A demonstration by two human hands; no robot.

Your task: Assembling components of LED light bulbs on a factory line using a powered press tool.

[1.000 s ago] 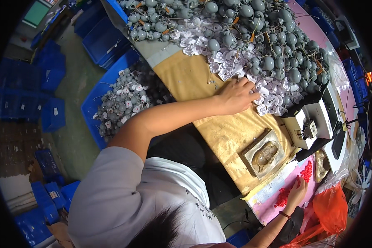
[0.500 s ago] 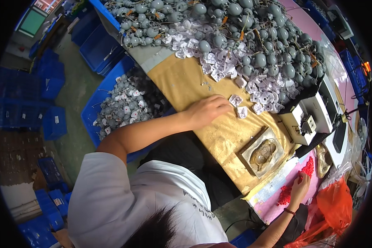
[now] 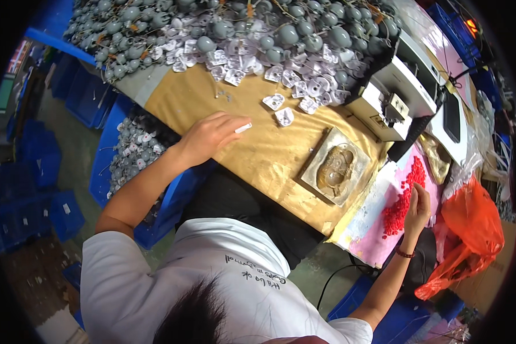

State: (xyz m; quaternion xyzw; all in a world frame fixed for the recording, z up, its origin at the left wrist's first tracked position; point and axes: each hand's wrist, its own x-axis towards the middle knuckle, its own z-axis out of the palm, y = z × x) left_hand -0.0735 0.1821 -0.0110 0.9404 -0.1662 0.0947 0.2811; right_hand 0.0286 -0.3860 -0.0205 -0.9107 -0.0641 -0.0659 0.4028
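My left hand (image 3: 212, 136) is over the near edge of the tan-covered bench (image 3: 249, 166), fingers closed on a small white plastic piece (image 3: 243, 128) that juts past the fingertips. My right hand (image 3: 418, 207) is raised beside a spread of small red pieces (image 3: 398, 213) on a pink sheet. Its fingers are pinched together; what is between them, if anything, is too small to make out. Between the hands a metal mould block (image 3: 336, 166) with a hollowed shape lies on the bench. Three loose white plastic parts (image 3: 284, 116) lie ahead of my left hand.
Grey rounded parts with wires (image 3: 289, 35) and more white plastic parts (image 3: 315, 87) heap along the far side. A white box-shaped device (image 3: 378, 117) stands right of the mould block. A blue bin (image 3: 100, 166) of grey parts sits at left; an orange-red bag (image 3: 470, 223) hangs right.
The whole view has shifted. My left hand has drawn back from the loose white parts, a white piece now showing in its fingers. My right hand has lifted off the red pieces.
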